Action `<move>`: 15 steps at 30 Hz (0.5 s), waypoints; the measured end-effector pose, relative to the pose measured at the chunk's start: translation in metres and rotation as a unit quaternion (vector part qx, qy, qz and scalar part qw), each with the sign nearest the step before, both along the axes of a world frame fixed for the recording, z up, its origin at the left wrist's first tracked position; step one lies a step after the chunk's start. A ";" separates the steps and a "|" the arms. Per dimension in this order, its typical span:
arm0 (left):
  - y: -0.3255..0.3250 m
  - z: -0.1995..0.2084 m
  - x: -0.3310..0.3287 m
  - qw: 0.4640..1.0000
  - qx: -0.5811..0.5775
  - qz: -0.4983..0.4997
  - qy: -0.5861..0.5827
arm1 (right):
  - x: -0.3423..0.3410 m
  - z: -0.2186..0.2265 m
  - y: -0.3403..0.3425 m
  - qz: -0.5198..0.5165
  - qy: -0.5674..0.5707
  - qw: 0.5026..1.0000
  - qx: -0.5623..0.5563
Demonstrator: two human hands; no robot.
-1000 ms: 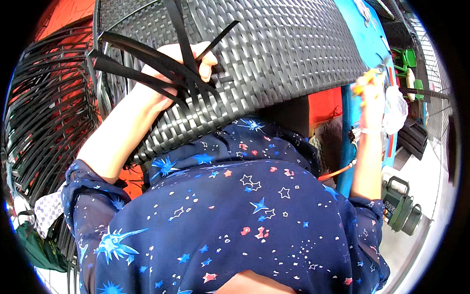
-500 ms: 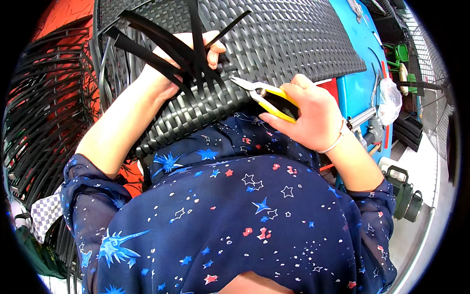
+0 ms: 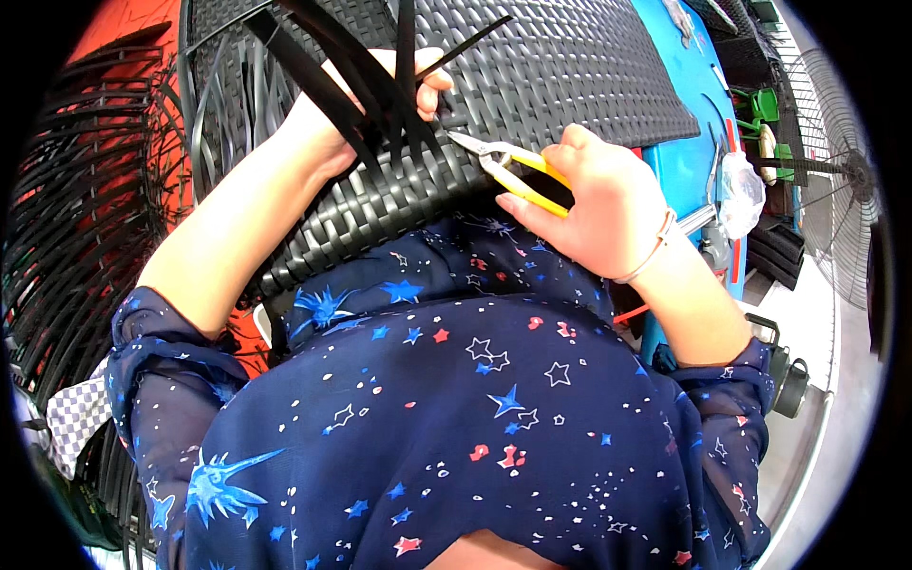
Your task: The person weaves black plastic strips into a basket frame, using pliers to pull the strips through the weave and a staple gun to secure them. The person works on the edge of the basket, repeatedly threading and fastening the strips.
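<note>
Holding yellow-handled snips (image 3: 497, 157), the right hand (image 3: 610, 198) wrapped its fingers and thumb about the two handles, which stood spread apart. The pointed blades lay over the near part of the black woven panel (image 3: 570, 90), just beside the bases of several loose strips (image 3: 294, 62); whether the tips were parted could not be told. The left hand (image 3: 388, 63) rested on the panel behind these strips, its fingers curled beside a short strip that slanted up to the right. Because the strips crossed in front of the palm, it could not be determined whether any was pinched.

The panel lay directly before the person's body, its near edge close to the star-printed garment (image 3: 513, 399) and its right part reaching over the blue table (image 3: 676, 180). Progress was judged from its surface: the interlacing appeared complete across the broad central and right portions and along the near border, whereas the flat ends clustered at the left hand projected at full length, apparently unfinished. Further thin strips (image 3: 228, 95) hung untidily at the panel's left side. Beyond that side, many dark strands (image 3: 85, 171) fanned out over a red surface (image 3: 173, 190).
</note>
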State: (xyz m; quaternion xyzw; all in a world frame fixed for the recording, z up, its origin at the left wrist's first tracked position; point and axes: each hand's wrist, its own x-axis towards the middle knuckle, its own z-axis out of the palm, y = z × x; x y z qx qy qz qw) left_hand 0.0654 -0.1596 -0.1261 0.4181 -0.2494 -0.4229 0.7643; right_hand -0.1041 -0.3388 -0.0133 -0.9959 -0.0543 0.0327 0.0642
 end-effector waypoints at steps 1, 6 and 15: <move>0.000 0.001 0.000 1.000 0.001 0.001 0.000 | 0.000 -0.001 -0.001 0.001 -0.003 1.000 -0.012; -0.004 -0.001 0.003 0.999 0.018 0.000 0.029 | 0.003 -0.006 0.001 -0.009 -0.003 0.999 -0.031; -0.007 -0.002 0.004 1.000 0.017 0.008 0.020 | 0.004 -0.003 0.004 -0.011 -0.006 0.996 -0.087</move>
